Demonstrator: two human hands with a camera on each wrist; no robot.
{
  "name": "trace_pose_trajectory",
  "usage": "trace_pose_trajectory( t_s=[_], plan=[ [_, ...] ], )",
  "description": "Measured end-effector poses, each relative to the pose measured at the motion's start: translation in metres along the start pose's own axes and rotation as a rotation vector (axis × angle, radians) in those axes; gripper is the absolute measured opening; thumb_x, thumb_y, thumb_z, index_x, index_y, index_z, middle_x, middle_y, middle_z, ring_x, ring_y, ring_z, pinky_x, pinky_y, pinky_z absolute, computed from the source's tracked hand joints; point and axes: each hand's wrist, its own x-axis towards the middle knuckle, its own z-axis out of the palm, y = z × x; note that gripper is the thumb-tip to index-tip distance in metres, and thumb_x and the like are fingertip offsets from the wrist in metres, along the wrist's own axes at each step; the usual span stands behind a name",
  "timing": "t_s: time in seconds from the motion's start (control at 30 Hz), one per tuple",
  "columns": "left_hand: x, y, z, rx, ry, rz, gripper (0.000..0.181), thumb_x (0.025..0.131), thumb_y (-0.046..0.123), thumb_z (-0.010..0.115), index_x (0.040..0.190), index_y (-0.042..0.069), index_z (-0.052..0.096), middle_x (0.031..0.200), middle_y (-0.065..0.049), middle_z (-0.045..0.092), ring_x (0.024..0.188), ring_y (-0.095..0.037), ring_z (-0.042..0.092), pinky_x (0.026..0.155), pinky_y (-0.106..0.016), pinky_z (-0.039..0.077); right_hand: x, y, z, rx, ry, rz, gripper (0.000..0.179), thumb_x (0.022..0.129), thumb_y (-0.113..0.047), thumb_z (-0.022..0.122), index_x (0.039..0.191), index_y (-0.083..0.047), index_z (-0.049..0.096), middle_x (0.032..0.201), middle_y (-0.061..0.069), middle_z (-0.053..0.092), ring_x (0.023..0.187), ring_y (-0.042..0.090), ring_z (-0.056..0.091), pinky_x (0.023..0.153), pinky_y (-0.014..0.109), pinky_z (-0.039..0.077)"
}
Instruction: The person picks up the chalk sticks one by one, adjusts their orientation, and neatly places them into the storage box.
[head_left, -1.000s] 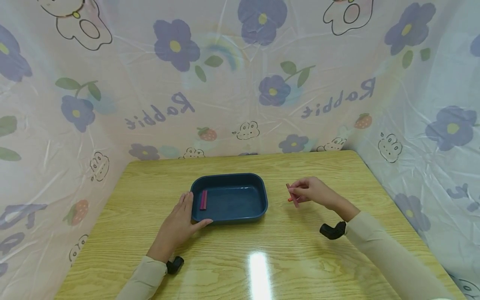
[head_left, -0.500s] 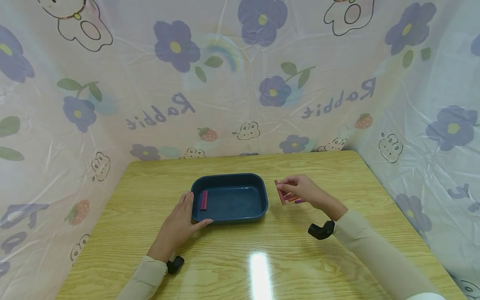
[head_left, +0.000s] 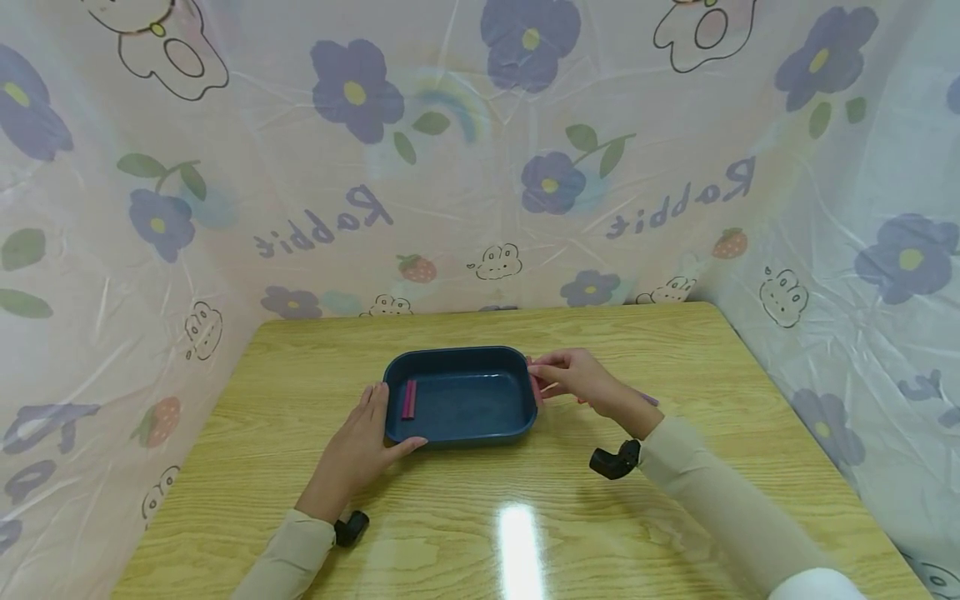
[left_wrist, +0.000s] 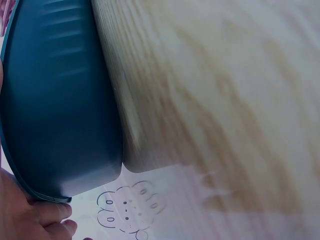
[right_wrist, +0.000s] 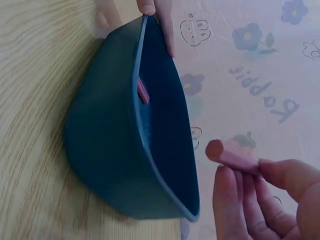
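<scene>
A dark blue rectangular tray [head_left: 461,440] with rounded corners stands on the table. Two pink-magenta sticks [head_left: 408,400] lie side by side at its left end. My left hand [head_left: 352,450] rests against the tray's left side, fingers straight along the rim and thumb at the front edge. At the right rim, my right hand [head_left: 585,385] pinches a pink stick [right_wrist: 237,159] between thumb and fingertips. In the right wrist view this stick is slim, with a flat reddish end, held just beyond the tray wall [right_wrist: 102,135]. Its exact kind is unclear.
A purple stick [head_left: 647,398] and a bit of an orange-red one [head_left: 581,401] lie on the wood-grain table [head_left: 435,533] behind the right hand, partly hidden by it. A patterned curtain [head_left: 480,183] encloses the back and both sides.
My right hand has moved left with the pink stick, from the table's right part to the tray's right rim, uncovering the purple stick. The left hand stays on the tray.
</scene>
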Motion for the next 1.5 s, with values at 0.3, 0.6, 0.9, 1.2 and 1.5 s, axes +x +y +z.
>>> trace_pose_trajectory(
  t_s=[0.3,0.6,0.9,1.2,1.5],
  plan=[
    [0.000,-0.001,0.001,0.005,-0.004,-0.004,0.111,0.076,0.081,0.034,0.149,0.002,0.007,0.153,-0.016,0.011,0.141,-0.029,0.005,0.108,-0.048,0.022,0.010,-0.003,0.016,0.011,-0.004,-0.008,0.038,0.090,-0.026,0.062,0.110,0.007,0.062,0.096,0.016,0.065,0.087,0.025,0.064,0.076,0.039,0.054],
    [-0.001,0.000,0.000,-0.013,0.001,0.001,0.110,0.076,0.081,0.036,0.149,0.003,0.008,0.154,-0.014,0.008,0.141,-0.029,0.005,0.108,-0.048,0.023,0.021,-0.006,0.033,0.046,-0.010,0.015,0.040,0.091,-0.025,0.062,0.113,0.008,0.061,0.098,0.015,0.064,0.085,0.023,0.064,0.077,0.037,0.054],
    [0.000,-0.002,0.002,-0.007,-0.003,-0.001,0.111,0.076,0.081,0.035,0.149,0.003,0.007,0.154,-0.015,0.009,0.141,-0.029,0.004,0.108,-0.048,0.023,0.030,-0.007,0.047,0.056,0.000,0.023,0.042,0.090,-0.024,0.063,0.115,0.009,0.060,0.099,0.014,0.063,0.085,0.022,0.064,0.076,0.036,0.054],
    [0.000,-0.002,0.001,-0.003,-0.012,-0.004,0.112,0.076,0.082,0.034,0.149,0.002,0.007,0.153,-0.016,0.011,0.141,-0.029,0.004,0.108,-0.048,0.022,0.041,-0.004,0.061,0.090,-0.005,0.016,0.038,0.090,-0.023,0.063,0.113,0.008,0.063,0.099,0.014,0.065,0.085,0.022,0.064,0.079,0.039,0.053],
    [0.001,-0.001,0.002,-0.008,0.001,-0.011,0.112,0.075,0.082,0.034,0.149,0.003,0.007,0.153,-0.016,0.010,0.141,-0.029,0.006,0.107,-0.048,0.024,0.050,-0.007,0.078,0.096,0.002,0.040,0.034,0.089,-0.021,0.064,0.110,0.005,0.065,0.095,0.013,0.067,0.083,0.022,0.066,0.075,0.035,0.055]
  ],
)
